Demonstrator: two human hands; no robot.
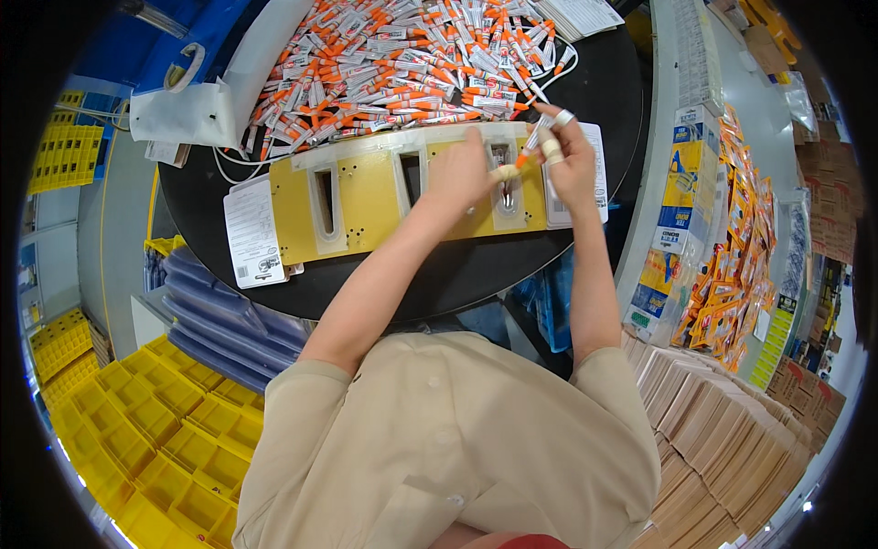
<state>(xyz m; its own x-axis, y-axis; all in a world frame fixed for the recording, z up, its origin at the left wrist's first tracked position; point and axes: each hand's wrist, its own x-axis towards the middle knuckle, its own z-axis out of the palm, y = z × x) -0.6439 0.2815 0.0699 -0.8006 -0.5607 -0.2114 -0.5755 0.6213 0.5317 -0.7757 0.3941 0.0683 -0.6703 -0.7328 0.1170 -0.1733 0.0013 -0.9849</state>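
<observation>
In my right hand (572, 165), with tape round some fingers, a small glue tube (538, 135) is pinched, its orange cap pointing down and left. My left hand (459, 174) has its fingers apart over a yellow fixture board (366, 231), and a taped fingertip is close to the cap. Below the tube, a clear plastic blister (508, 199) sits in the right slot of the board. Two more slots, the left one (326, 203) and the middle one (411, 174), also hold clear blisters. Behind the board spreads a large pile of orange-capped tubes (393, 69).
Printed cards (251, 233) lie at the board's left end, and more cards (593, 160) at its right. The round black table (197, 206) curves near my body. Yellow bins (151, 421) stand lower left, stacked flat cardboard (713, 448) lower right, and orange packages (732, 265) at right.
</observation>
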